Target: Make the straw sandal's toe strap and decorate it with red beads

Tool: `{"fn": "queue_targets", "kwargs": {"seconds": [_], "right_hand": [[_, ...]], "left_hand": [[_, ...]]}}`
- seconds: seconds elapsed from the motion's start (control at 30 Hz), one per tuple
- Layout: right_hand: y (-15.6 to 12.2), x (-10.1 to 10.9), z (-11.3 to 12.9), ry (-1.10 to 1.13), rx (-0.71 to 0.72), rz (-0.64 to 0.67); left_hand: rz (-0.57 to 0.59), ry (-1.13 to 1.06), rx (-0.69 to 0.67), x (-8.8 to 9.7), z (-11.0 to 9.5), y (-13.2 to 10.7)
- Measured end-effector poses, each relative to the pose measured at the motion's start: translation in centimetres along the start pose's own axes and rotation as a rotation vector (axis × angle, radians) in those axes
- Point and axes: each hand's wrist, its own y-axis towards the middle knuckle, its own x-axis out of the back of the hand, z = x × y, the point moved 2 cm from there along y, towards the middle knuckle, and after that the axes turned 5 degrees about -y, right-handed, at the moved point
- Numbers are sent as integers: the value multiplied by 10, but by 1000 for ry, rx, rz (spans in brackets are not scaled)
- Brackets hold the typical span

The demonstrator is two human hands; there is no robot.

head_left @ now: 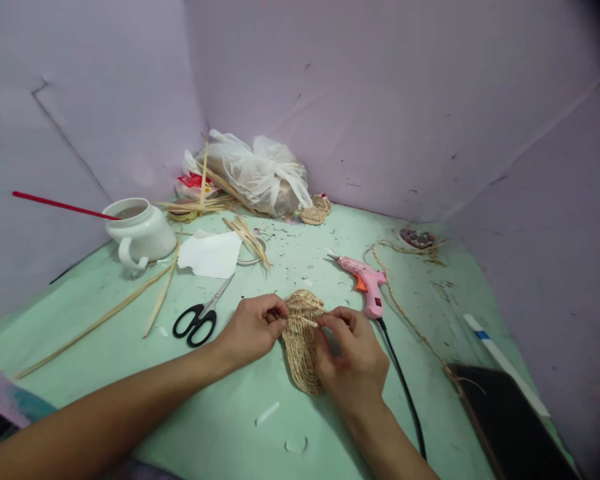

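In the head view, a woven straw sole-shaped piece lies on the pale green table between my hands. A thin straw strip stretches across its upper part. My left hand pinches the strip's left end at the woven piece's edge. On the other side, my right hand grips the right end between thumb and fingers and partly covers the piece's right edge. Black-handled scissors rest left of my left hand. Beyond my right hand lies a pink glue gun, its nozzle pointing away to the left.
A white mug-like pot with a red stick stands at left. White paper, loose straw strips and a plastic bag lie farther back. The glue gun's black cord, a braided cord and a dark flat panel occupy the right.
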Motion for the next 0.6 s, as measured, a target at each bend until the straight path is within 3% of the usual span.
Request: {"fn": "queue_targets", "kwargs": {"seconds": [0.13, 0.4, 0.5, 0.6], "right_hand": [[4, 0, 5, 53, 71, -65], [3, -3, 0, 188, 39, 8], [3, -3, -1, 288, -24, 59], [3, -2, -1, 410, -175, 88]], "left_hand": [[20, -14, 36, 3, -2, 0], [17, -292, 153, 2, 1, 2], [2, -317, 171, 2, 2, 3], [-1, -330, 167, 4, 0, 3]]}}
